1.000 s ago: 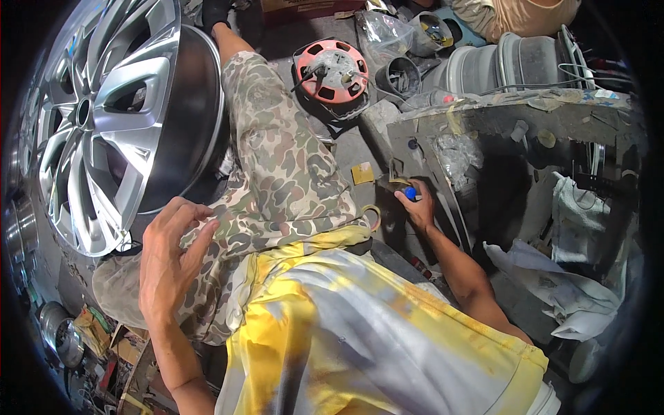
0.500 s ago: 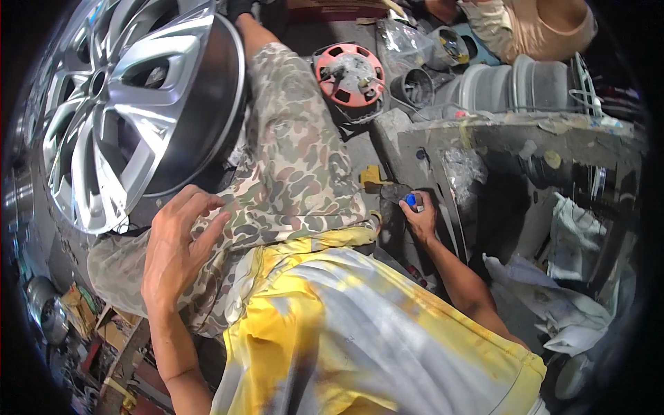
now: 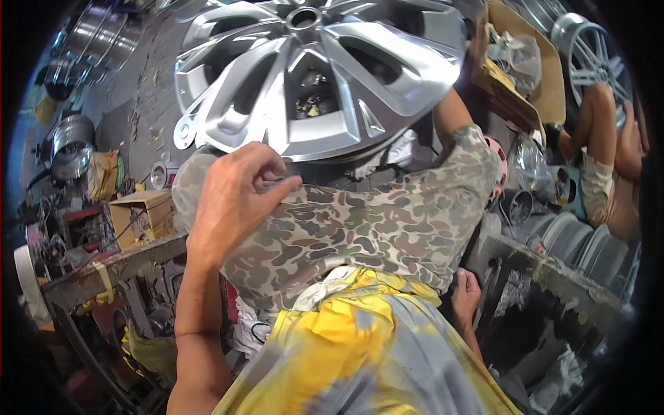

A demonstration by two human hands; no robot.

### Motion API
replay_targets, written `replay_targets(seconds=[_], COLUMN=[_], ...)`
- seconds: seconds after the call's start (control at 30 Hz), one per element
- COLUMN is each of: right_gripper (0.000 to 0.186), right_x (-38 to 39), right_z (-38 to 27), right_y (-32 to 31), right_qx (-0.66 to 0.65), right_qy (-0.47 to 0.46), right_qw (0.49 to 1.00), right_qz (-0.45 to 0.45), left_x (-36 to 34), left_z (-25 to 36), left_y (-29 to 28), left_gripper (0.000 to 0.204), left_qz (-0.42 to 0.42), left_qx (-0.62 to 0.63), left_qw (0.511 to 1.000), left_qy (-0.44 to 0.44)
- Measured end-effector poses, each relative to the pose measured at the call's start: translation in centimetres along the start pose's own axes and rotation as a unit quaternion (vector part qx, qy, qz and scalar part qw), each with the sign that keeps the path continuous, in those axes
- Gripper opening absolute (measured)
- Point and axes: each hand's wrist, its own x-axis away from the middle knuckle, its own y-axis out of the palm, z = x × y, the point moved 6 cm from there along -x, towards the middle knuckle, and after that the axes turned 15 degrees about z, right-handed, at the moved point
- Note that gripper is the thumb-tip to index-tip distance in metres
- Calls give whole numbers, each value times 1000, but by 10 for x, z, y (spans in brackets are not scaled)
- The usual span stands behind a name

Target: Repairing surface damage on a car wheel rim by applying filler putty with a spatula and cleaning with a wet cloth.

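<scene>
Now higher, left hand (image 3: pixel 238 197) half-curled, holding nothing, beside silver wheel (image 3: pixel 311 76); right hand (image 3: pixel 467 297) grip unclear.

Single head cam, fisheye, looks steeply down at lap, silver alloy wheel (image 3: pixel 311 76) close ahead.

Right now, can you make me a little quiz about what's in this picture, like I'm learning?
1. True or false: the left hand rests on the camouflage shorts.
2. What big shiny thing lies just beyond the knees? A) a silver alloy wheel B) a bicycle C) a bucket
3. Fill in: the right hand is low beside the yellow and grey ____.

Key
1. True: the fingers curl over the cloth at the knee.
2. A: the silver alloy wheel fills the top of the view.
3. Shirt. Whether that hand holds anything cannot be told.
</scene>
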Motion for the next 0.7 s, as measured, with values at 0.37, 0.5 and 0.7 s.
replay_targets(seconds=[0.37, 0.5, 0.7], right_gripper=[33, 32, 33], right_x=[10, 1, -13], right_z=[-158, -160, -147], right_y=[59, 69, 70], right_qx=[106, 175, 167], right_qy=[-179, -250, -266], right_qw=[970, 945, 943], right_qz=[-124, -116, -107], left_x=[-12, -15, -23], left_z=[-37, -42, -42], left_y=[-8, -6, -20], left_gripper=[31, 26, 25], left_qz=[84, 40, 32], left_qx=[-24, 7, 37], left_qw=[994, 997, 997], left_qy=[66, 62, 63])
